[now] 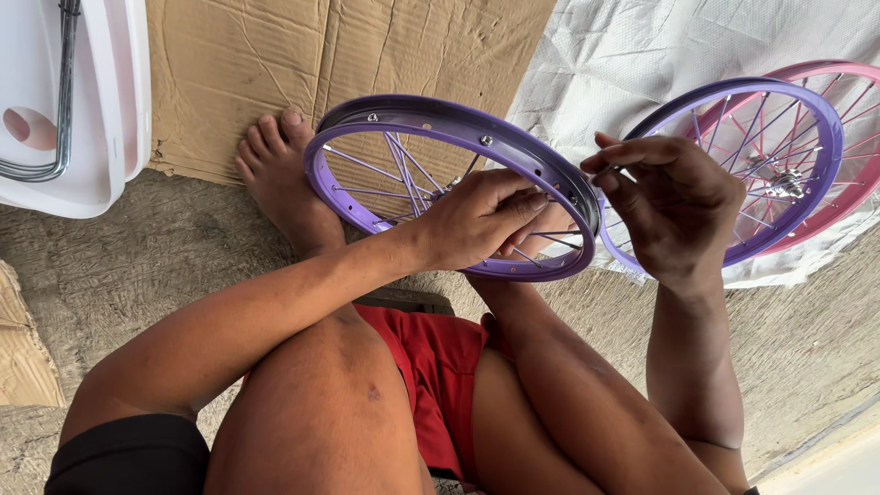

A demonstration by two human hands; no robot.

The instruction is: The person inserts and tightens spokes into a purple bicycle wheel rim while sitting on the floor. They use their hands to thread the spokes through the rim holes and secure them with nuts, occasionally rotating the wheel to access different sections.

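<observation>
White plastic tub (110,119) with bent metal rods (62,101) sits far left, beside a sheet of cardboard (321,55) where my bare foot (280,174) rests. In the middle I have the purple wheel rim (458,124) tilted over my knees; my left hand (481,220) is closed on its near edge, fingers curled in among the spokes. My right hand (674,206), just right of the rim, pinches something too small to tell. Far right, another purple wheel (825,128) leans on a pink wheel (862,82).
</observation>
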